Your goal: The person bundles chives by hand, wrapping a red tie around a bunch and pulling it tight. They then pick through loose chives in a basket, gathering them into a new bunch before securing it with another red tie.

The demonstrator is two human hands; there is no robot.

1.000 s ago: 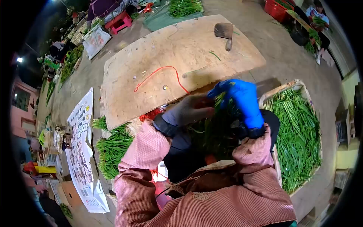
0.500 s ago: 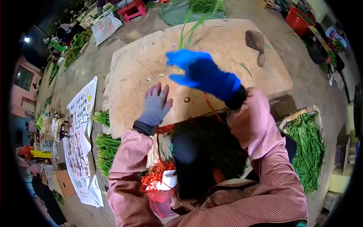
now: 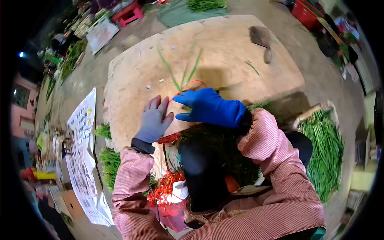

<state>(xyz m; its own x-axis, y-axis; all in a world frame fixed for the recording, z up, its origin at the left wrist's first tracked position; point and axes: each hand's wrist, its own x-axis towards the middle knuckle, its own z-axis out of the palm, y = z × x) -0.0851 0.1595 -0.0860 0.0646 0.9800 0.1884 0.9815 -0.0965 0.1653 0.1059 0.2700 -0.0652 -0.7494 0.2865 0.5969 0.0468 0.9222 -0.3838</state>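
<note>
My left hand point(image 3: 153, 118), in a grey glove, rests on the wooden board point(image 3: 140, 64) with its fingers spread. To its right is my right hand point(image 3: 208, 107) in a blue glove, low over the board's near edge, thumb and fingers apart. Several green stalks point(image 3: 193, 68) fan out on the board beyond the blue fingertips. A red strip point(image 3: 197, 82) curves beside them; part of it is hidden by the blue glove. Whether the right palm holds anything is hidden. The cleaver point(image 3: 261, 40) lies at the board's far right.
Green bundles point(image 3: 110, 162) stand at the board's left, beside a printed sheet point(image 3: 82, 156). A basket of greens point(image 3: 322, 148) is at the right. Red strips point(image 3: 170, 184) lie near my knees. A red stool point(image 3: 129, 14) and red crate point(image 3: 306, 15) stand farther off.
My right hand has come down toward the board's near edge. The stalks that rose beyond it now lie fanned on the board. The view has shifted slightly, and my left hand stays on the board.
</note>
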